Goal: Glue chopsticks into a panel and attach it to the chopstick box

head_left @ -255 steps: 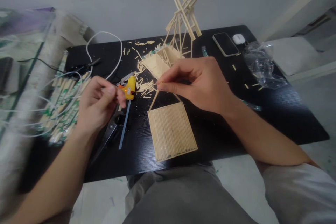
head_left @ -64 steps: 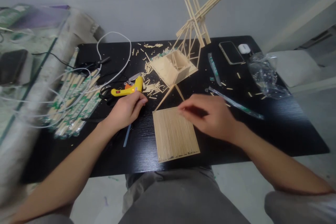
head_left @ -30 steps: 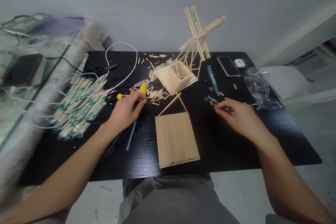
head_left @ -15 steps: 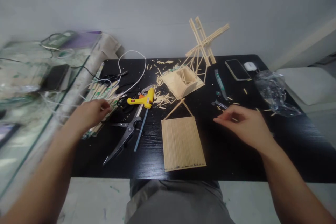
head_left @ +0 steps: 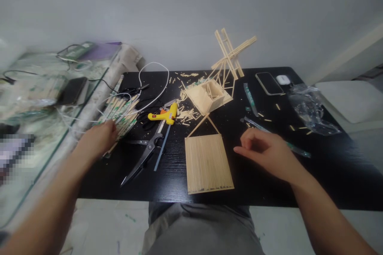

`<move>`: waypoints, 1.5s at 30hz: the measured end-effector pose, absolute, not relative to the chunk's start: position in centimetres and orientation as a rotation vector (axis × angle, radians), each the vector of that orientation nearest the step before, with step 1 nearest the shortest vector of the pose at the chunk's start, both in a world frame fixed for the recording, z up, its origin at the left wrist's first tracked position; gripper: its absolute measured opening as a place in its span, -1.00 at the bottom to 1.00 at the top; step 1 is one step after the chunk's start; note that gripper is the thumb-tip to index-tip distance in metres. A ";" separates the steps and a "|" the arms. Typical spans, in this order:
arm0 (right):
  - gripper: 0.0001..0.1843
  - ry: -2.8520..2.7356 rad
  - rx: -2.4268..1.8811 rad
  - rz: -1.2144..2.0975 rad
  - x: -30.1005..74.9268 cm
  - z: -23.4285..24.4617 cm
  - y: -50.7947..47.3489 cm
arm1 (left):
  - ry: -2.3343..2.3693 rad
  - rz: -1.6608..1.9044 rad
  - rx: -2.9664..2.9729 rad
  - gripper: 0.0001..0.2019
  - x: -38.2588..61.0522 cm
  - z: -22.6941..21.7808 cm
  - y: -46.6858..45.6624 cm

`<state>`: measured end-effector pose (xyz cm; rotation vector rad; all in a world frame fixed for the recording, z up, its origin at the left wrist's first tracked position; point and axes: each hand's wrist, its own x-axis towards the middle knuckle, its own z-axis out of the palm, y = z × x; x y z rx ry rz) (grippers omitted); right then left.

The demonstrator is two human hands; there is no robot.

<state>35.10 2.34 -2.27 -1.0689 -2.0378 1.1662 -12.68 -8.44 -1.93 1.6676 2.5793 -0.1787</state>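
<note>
My left hand (head_left: 101, 137) rests at the near end of a pile of paper-wrapped chopsticks (head_left: 122, 107), its fingers curled closed; what they may hold is hidden. My right hand (head_left: 261, 149) hovers over the table right of a flat panel of wooden sticks (head_left: 208, 163). Its fingers are bent with the thumb apart, and nothing shows between them. Two sticks joined in a peak (head_left: 206, 121) stand off the panel's far edge. Behind it sits a stick-built model (head_left: 199, 97) with a windmill-like cross (head_left: 231, 53).
A yellow glue gun (head_left: 167, 115) lies left of centre, near large scissors (head_left: 146, 153) and a blue strip (head_left: 161, 149). Short stick offcuts (head_left: 185, 113) are scattered about. To the right are a phone (head_left: 269, 83), white case (head_left: 283, 80), empty wrappers (head_left: 250, 99) and a clear plastic bag (head_left: 308, 107).
My left hand has lowered slightly onto the near end of the chopstick pile, its fingers more curled. My right hand has shifted a little left, uncovering a wrapper; its fingertips have parted from the thumb.
</note>
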 end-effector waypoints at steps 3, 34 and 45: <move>-0.56 -2.030 -1.062 1.192 35.1 -2.3 2.2 | 2.633 -0.184 1.614 -0.75 -13.1 -0.8 -9.3; -0.69 -1.620 -0.943 1.751 31.1 -4.7 -2.1 | 2.277 0.416 1.959 -0.67 -8.2 -4.3 -9.5; -0.63 -1.893 -0.984 1.974 31.4 -4.5 -1.0 | 2.378 0.234 2.014 -0.61 -9.3 -6.7 -3.4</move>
